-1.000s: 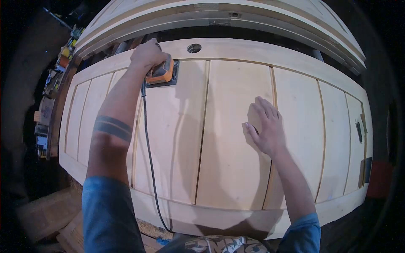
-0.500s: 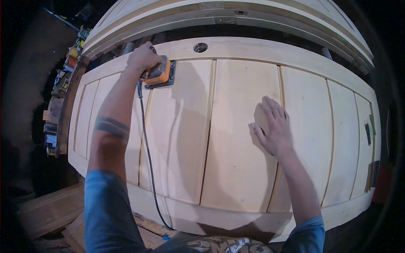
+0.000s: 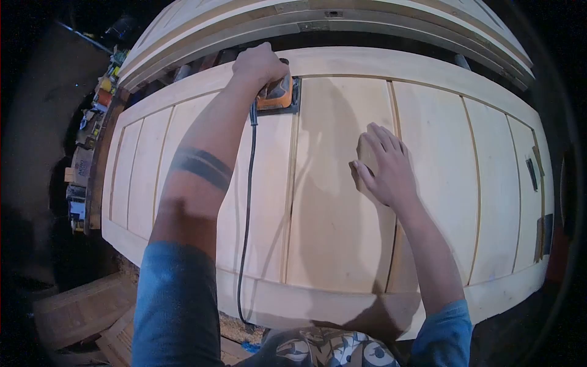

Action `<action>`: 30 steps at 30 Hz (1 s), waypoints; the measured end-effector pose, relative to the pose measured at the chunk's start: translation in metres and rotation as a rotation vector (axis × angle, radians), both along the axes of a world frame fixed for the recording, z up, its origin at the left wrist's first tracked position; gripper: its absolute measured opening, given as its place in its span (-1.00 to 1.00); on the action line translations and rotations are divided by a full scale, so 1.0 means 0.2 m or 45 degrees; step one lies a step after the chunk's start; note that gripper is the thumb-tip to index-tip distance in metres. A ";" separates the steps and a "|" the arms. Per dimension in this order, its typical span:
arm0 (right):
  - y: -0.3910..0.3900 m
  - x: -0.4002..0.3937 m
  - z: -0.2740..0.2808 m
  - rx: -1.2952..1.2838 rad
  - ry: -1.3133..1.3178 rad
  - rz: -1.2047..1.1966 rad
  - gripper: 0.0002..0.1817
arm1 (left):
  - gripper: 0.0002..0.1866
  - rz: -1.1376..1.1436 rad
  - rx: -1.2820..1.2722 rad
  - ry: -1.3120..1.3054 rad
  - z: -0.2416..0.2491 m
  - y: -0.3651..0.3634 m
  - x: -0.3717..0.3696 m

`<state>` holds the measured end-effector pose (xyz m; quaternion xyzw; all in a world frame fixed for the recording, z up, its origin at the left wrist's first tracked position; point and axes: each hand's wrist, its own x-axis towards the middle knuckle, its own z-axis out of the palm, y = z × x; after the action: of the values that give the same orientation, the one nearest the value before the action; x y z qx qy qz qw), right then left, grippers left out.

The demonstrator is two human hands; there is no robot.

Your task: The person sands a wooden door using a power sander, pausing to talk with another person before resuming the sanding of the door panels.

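Note:
My left hand (image 3: 260, 64) is wrapped round the top of an orange and black electric sander (image 3: 278, 96). The sander's flat pad rests on the pale wooden door (image 3: 336, 244), at the far rail beside a groove between panels. From the tool a dark power cord (image 3: 247, 214) runs down across the door and over its near edge. My right hand (image 3: 387, 168) lies on the door to the right of the middle, palm down with fingers stretched out, holding nothing. The round hole in the far rail is now hidden behind my left hand and the sander.
Beyond a dark gap, more doors (image 3: 361, 21) lie stacked at the back. Along the left runs a shelf edge (image 3: 105, 153) crowded with small items. Wooden boards (image 3: 85, 309) sit low at the front left. A dark strip-like object (image 3: 531, 174) lies near the door's right end.
My left hand has slid the sander to the right along the far rail, drawing the cord with it. My right hand stays on nearly the same spot of the door.

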<state>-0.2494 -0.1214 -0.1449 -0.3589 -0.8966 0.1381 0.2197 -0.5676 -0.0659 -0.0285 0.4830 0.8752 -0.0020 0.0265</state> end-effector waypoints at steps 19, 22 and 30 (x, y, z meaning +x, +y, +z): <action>0.01 0.00 0.00 -0.018 -0.062 0.002 -0.38 | -0.45 0.065 -0.010 -0.086 0.06 -0.82 0.35; 0.01 0.00 -0.01 0.001 -0.045 -0.006 -0.39 | -0.45 0.050 -0.004 -0.036 0.05 -0.45 0.18; 0.01 0.00 -0.01 0.016 -0.008 -0.012 -0.39 | -0.31 0.025 0.000 0.018 -0.01 0.02 -0.01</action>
<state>-0.2490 -0.1203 -0.1463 -0.3620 -0.8965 0.1302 0.2200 -0.5701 -0.0616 -0.0304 0.4744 0.8801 -0.0054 0.0204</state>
